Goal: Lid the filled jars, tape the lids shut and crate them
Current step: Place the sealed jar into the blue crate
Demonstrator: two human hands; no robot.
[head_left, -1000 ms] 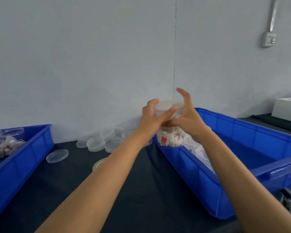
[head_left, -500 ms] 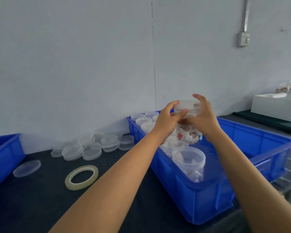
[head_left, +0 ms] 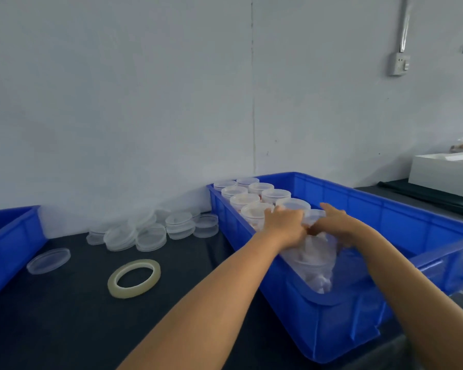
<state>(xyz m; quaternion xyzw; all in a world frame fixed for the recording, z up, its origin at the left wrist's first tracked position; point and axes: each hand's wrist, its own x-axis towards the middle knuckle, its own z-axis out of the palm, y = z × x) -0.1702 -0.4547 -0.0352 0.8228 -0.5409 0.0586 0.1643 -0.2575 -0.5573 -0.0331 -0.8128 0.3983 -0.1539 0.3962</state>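
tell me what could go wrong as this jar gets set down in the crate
1. Both the left hand and right hand are lowering the jar beside the packed lidded jars; it might knock a neighbour or jam against the blue crate wall.
2. The jar is blurred, so whether its lid is taped cannot be seen. If it is not, it could pop loose under the hands.

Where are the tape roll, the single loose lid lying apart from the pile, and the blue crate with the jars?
tape roll (head_left: 118,285), head view, on its near-left band.
loose lid (head_left: 48,260), head view, on its flat centre.
blue crate (head_left: 340,324), head view, on its near wall.
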